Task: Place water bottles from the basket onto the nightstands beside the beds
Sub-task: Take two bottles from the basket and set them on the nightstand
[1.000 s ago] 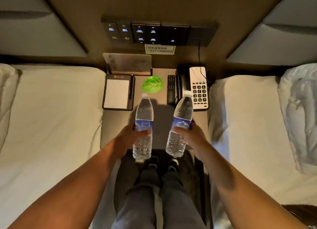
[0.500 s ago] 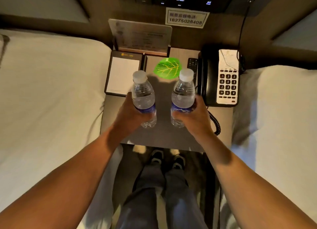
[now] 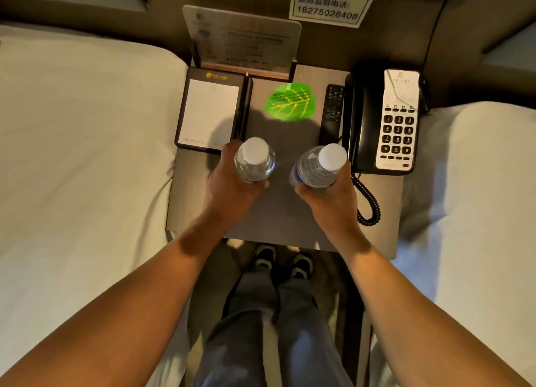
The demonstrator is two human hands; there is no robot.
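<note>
Two clear water bottles with white caps are upright over the grey nightstand (image 3: 278,212) between the two beds. My left hand (image 3: 232,183) is wrapped around the left bottle (image 3: 255,160), seen almost straight from above. My right hand (image 3: 327,195) grips the right bottle (image 3: 320,166), whose blue label shows at its left side. Both bottles are over the middle of the top; their bases are hidden, so I cannot tell whether they touch it. The basket is not in view.
On the nightstand lie a notepad holder (image 3: 210,112) with a pen, a standing info card (image 3: 242,38), a green leaf-shaped card (image 3: 290,102), a black remote (image 3: 332,111) and a telephone (image 3: 383,120) with a coiled cord (image 3: 368,201). White beds (image 3: 81,154) flank both sides.
Both hands have lowered the bottles and brought them upright over the middle of the nightstand. The camera has tilted further down and closer, so I now see the caps from above.
</note>
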